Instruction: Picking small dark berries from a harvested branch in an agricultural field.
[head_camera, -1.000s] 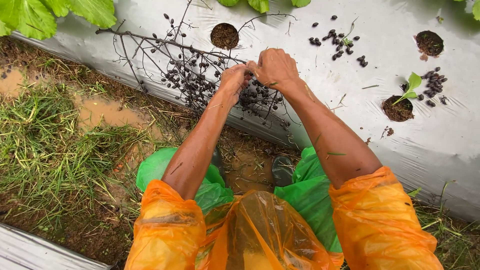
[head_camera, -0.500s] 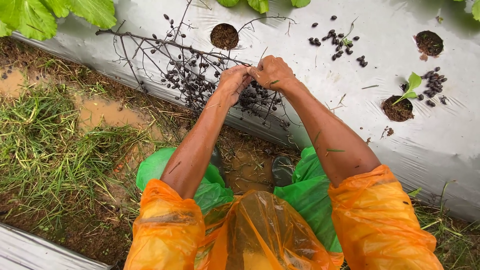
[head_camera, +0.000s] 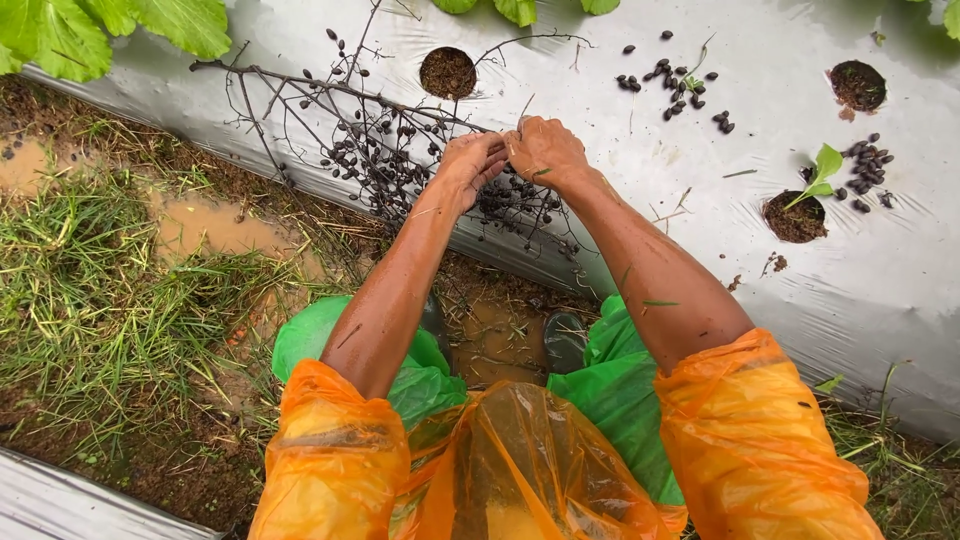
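Both hands meet over a dry, wiry branch (head_camera: 350, 130) of small round black berries lying on shiny silver plastic sheet (head_camera: 620, 140). Left hand (head_camera: 468, 165) and right hand (head_camera: 545, 150) each pinch its thin twigs. Loose berries (head_camera: 675, 85) sit scattered nearby.

Ground: wet grass (head_camera: 110, 290), muddy puddle (head_camera: 205, 222).
Bed cover: silver plastic sheet (head_camera: 880, 290) with soil-filled holes.
Edge: broad green leaves (head_camera: 120, 25).
Light: overcast daylight.

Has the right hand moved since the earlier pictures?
No. The right hand sits at the same spot on the berry branch, below and right of the soil hole.
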